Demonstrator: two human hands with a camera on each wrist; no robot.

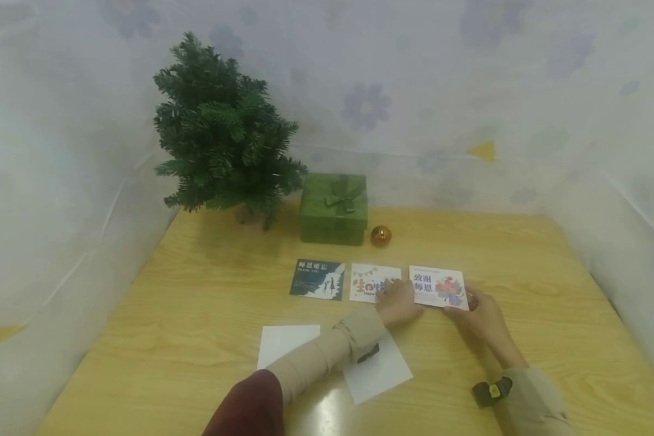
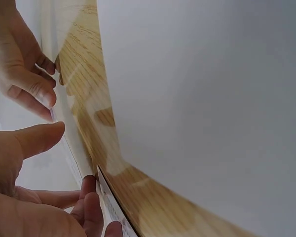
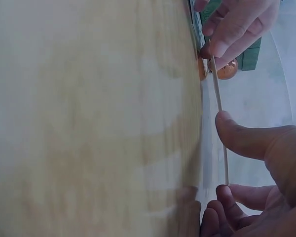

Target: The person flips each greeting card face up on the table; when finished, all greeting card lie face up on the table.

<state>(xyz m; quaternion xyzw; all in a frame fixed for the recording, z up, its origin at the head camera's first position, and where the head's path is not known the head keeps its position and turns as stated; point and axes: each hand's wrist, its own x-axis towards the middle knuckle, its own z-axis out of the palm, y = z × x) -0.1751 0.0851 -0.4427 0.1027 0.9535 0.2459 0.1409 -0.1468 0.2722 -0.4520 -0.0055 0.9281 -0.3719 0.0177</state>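
Observation:
My right hand [image 1: 486, 320] grips the right side of a white greeting card [image 1: 427, 293] with Chinese lettering and a flower bouquet. In the right wrist view this card shows edge-on, its near edge against my right thumb [image 3: 232, 127]. At the card's left end, my left hand [image 1: 399, 303] pinches it between thumb and finger. Under that hand lies a white "Happy" card [image 1: 367, 281] with colourful letters, partly hidden by the fingers. A dark blue "Thank you" card [image 1: 317, 280] lies left of it, in the same row.
Two white sheets [image 1: 384, 370] lie nearer me, partly under my left forearm. Behind the cards stand a green gift box [image 1: 333, 215] with a bow and a shiny copper-coloured ball [image 1: 381, 236]. A small artificial Christmas tree [image 1: 223, 133] stands at the back left.

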